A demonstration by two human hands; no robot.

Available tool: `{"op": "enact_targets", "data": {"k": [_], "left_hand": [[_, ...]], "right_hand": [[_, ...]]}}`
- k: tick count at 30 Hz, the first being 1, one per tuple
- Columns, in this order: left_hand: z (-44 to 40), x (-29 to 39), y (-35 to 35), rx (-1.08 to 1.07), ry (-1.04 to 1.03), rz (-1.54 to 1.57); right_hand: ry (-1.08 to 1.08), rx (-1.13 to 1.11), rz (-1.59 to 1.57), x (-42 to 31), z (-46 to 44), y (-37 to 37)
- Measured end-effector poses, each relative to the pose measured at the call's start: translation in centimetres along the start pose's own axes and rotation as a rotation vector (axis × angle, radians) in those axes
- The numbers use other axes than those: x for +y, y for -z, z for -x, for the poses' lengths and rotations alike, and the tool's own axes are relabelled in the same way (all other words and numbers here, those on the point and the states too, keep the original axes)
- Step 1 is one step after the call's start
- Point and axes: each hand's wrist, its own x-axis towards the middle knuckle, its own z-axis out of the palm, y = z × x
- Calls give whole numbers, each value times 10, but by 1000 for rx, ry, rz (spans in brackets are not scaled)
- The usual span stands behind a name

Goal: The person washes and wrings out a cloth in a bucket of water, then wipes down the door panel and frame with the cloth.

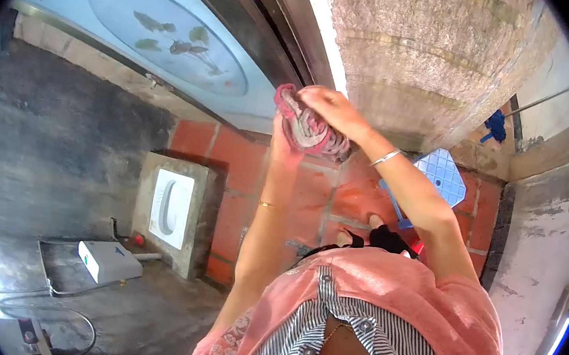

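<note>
A folded or rolled cloth [308,130], pink-red and grey, is held up in front of me near the edge of a door frame. My left hand [285,142] grips it from below and to the left, with the fingers partly hidden behind the cloth. Over its upper right side lies my right hand [332,108], its fingers bent and touching the cloth's top. A silver bracelet is on my right wrist and a thin gold one on my left.
A blue door [168,36] stands at upper left, beside a rough wall [420,53]. A blue plastic stool [443,179] is on the red tiles at right. At left are a squat toilet [172,208] and a white cistern [109,262].
</note>
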Motion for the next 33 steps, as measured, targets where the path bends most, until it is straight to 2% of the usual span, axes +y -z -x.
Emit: {"op": "enact_targets", "data": {"k": [1,2,4,5,7,10,12,14,16,17,18,20,23,24,27,29,31,33], "left_hand": [[4,13,-10,148,101,123],[8,24,-21,150,54,119],[13,43,-38,157,-46,115],[2,53,-38,79,-88,111],[-12,66,-40,91,-226,46],[-16,101,-66,77,-374,27],[-20,130,-91,141,-508,-124],[-20,154,-152,424,-728,-42],[-49,170,-171,461,-1115,-375],[-66,177,-173,472,-1300,-551],[-77,182,-172,401,-1497,-825],[-104,183,-154,408,-1528,-987],[-125,167,-124,427,-1408,-1210],[-128,157,-125,436,-1516,-1294],[-132,143,-130,473,-1487,-1179],[-132,135,-126,516,-1475,-1085],[-130,119,-117,579,-1417,-1096],[-126,95,-111,589,-1332,-971]], "right_hand": [[53,65,77,-5,3,7],[-16,-8,29,-13,11,15],[-206,8,7,-8,10,22],[-165,23,34,-9,8,21],[-75,48,85,-26,-2,13],[296,263,128,-54,-41,5],[387,405,34,-99,-63,-5],[608,488,-23,-125,-99,-14],[877,616,162,-158,-126,-22],[1102,661,216,-172,-128,-28],[1142,617,330,-176,-132,-29],[1042,416,608,-160,-148,-19],[893,421,653,-136,-118,-21],[903,405,686,-127,-115,-12],[828,359,949,-105,-65,12],[705,169,902,-66,-35,33],[407,15,890,-23,6,62],[302,-59,880,5,45,91]]}}
